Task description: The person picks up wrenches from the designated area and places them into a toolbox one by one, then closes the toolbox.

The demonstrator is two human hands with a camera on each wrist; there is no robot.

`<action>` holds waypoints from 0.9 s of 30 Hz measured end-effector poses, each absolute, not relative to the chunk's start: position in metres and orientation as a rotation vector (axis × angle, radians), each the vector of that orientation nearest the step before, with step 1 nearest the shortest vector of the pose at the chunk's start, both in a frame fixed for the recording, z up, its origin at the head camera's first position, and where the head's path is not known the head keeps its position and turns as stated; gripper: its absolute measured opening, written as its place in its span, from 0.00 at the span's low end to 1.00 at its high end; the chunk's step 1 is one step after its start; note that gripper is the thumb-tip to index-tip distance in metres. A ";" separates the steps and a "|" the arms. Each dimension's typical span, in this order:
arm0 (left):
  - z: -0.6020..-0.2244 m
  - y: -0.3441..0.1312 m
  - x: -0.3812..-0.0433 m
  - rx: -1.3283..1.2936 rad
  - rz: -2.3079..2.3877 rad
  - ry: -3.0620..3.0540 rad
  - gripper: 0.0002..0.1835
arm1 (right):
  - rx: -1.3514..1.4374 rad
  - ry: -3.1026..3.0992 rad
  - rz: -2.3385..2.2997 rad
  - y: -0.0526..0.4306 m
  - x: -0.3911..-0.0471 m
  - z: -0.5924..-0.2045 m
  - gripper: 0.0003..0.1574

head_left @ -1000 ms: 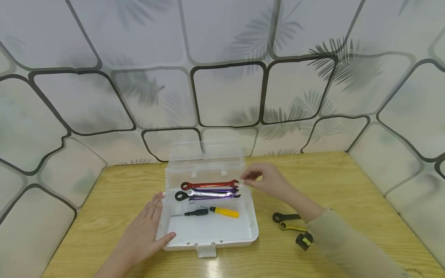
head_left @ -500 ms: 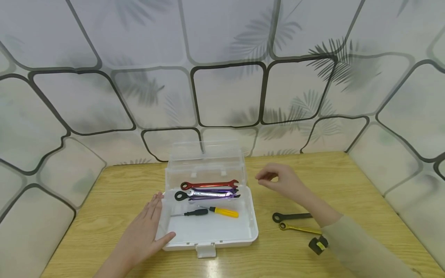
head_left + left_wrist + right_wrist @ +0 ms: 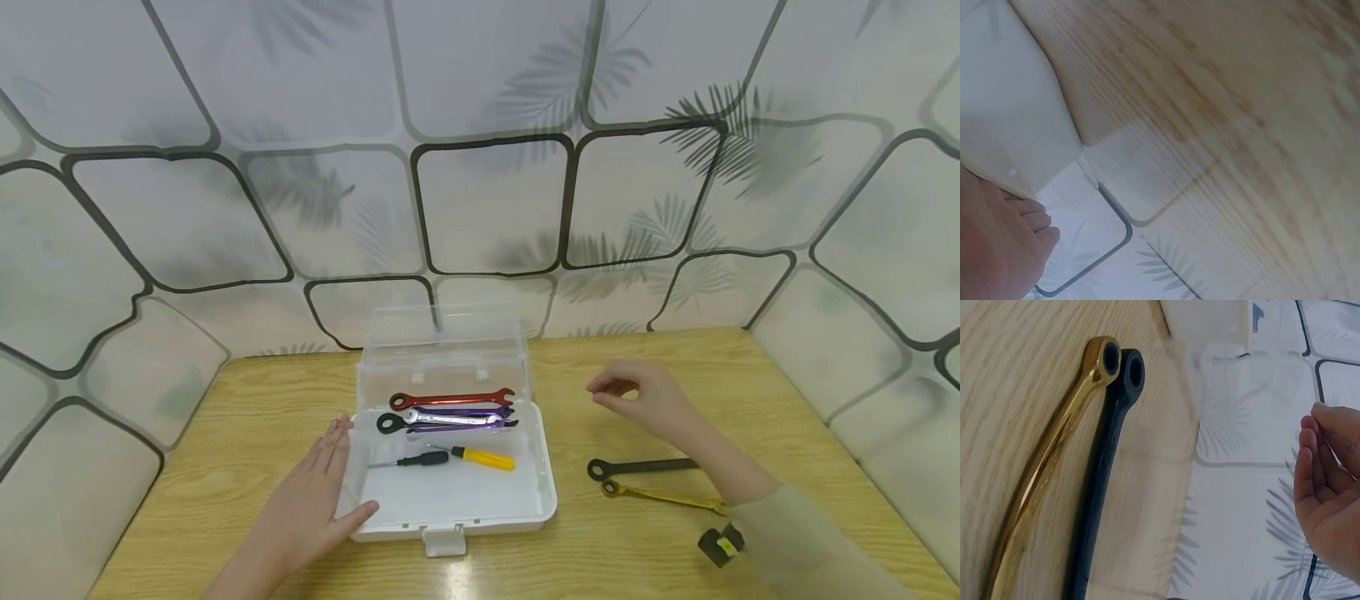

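A white toolbox [image 3: 450, 504] stands on the table with its clear lid [image 3: 446, 333] raised at the back. My left hand [image 3: 307, 500] lies along the box's left wall, fingers straight and thumb over the front left rim. Inside, a red combination wrench [image 3: 453, 400] lies behind a silver wrench [image 3: 446, 419] and overlapping purple ones. In front of them are a black screwdriver [image 3: 426, 458] and a yellow-handled screwdriver [image 3: 487, 458]. Right of the box, my right hand [image 3: 648, 404] hovers over the table, fingers loosely bent and holding nothing, beyond a black ratchet wrench [image 3: 641, 467].
A gold ratchet wrench [image 3: 1054, 447] lies beside the black one, its far end close to the right sleeve [image 3: 810, 542]. The box's front latch [image 3: 446, 542] hangs down. A patterned wall [image 3: 487, 208] borders the wooden table [image 3: 247, 417] at the back.
My right hand has drawn away from the box's right edge toward the right, uncovering more of the black and gold wrenches. The left hand and the box's contents stay as they were.
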State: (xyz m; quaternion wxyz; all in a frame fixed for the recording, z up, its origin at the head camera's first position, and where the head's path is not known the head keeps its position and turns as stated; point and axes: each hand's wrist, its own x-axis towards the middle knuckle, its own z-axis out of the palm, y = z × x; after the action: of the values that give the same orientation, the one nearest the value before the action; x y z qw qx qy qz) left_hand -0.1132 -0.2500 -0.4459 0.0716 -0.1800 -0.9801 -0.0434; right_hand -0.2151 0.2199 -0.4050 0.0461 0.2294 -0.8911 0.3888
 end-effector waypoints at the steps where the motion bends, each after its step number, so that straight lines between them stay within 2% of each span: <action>1: -0.446 -0.250 -0.113 -0.537 -0.137 -2.954 0.57 | 0.694 -2.720 1.180 0.222 -0.214 -0.405 0.06; 15: -0.446 -0.249 -0.114 -0.514 -0.146 -2.996 0.56 | 0.566 -2.752 1.105 0.258 -0.201 -0.421 0.07; 27: -0.444 -0.250 -0.113 -0.526 -0.135 -2.983 0.57 | 0.614 -2.730 1.164 0.274 -0.194 -0.432 0.06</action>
State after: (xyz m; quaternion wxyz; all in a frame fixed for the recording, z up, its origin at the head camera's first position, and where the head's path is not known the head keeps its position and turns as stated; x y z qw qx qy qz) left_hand -0.1132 -0.2496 -0.4442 0.0546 -0.1731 -0.9824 -0.0445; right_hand -0.1938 0.2739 -0.4321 0.0554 0.2022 -0.8995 0.3834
